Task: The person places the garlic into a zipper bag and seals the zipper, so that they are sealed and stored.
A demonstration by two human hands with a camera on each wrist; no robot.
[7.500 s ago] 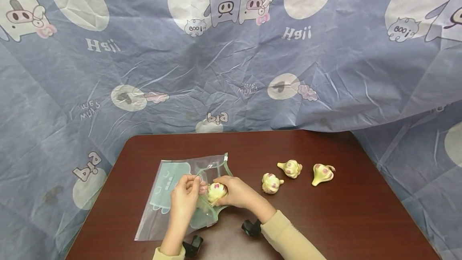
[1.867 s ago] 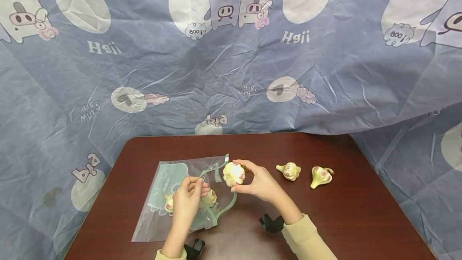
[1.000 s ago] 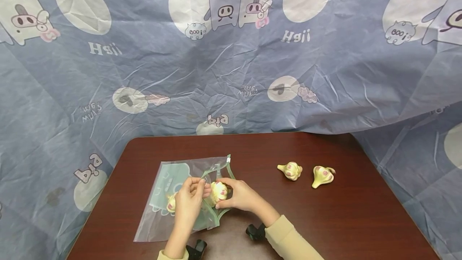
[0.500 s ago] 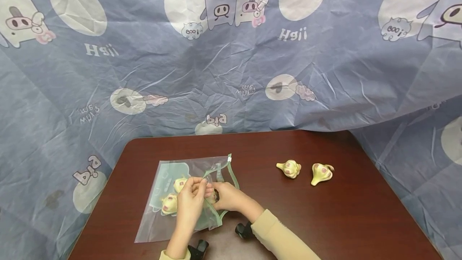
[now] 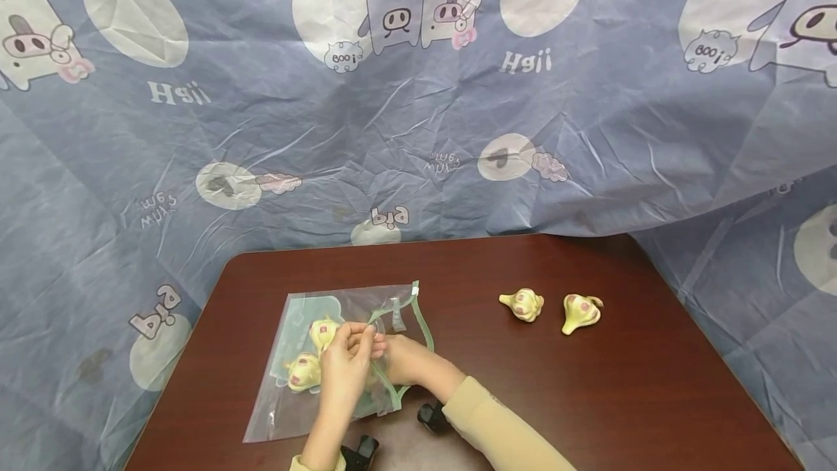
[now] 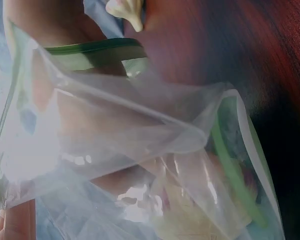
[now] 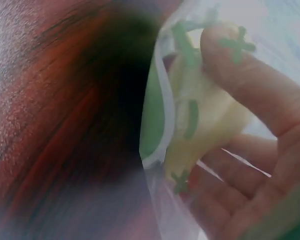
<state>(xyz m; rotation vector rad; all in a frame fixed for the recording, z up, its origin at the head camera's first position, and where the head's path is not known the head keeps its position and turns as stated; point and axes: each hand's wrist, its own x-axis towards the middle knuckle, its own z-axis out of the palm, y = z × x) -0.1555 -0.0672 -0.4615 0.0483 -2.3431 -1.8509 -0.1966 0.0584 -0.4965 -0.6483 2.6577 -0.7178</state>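
Observation:
My left hand (image 5: 346, 362) pinches the upper edge of the clear zip bag (image 5: 277, 413), which has a green-trimmed mouth facing right. My right hand (image 5: 413, 363) reaches into that mouth. In the right wrist view its thumb and fingers grip a garlic bulb (image 7: 205, 115), seen through the clear film; in the head view the left hand and the bag mostly hide this bulb. Farther inside the bag, left of my left hand, lie a lower garlic bulb (image 5: 304, 372) and an upper garlic bulb (image 5: 323, 333).
Two loose bulbs lie on the brown table (image 5: 628, 384) to the right: a nearer garlic bulb (image 5: 523, 304) and a farther garlic bulb (image 5: 580, 312). A blue patterned cloth (image 5: 418, 122) hangs behind the table and along its sides.
My right hand brought a garlic bulb left from outside the bag into its mouth and deeper in. The bulbs inside shifted left, away from the mouth. My left hand kept its pinch.

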